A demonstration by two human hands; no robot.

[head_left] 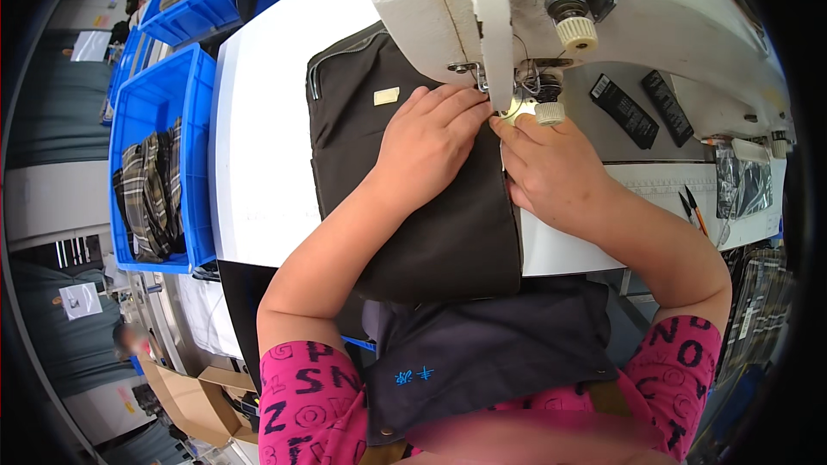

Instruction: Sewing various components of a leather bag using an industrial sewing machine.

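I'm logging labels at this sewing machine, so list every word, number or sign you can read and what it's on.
Wording not copied out; where it stands:
Pink sleeve: large dark letters, readable.
Navy apron: blue characters, readable.
Two black tags: pale print, too small.
White ruler strip: marks too small.
Pale patch on dark fabric: cannot tell.
Sheets at left: too small.

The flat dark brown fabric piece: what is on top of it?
The fabric piece carries a small pale rectangular patch and the bare left hand; what they cover cannot be seen.

Wears pink blk-lettered slvs [314,400], dk apron [508,344].
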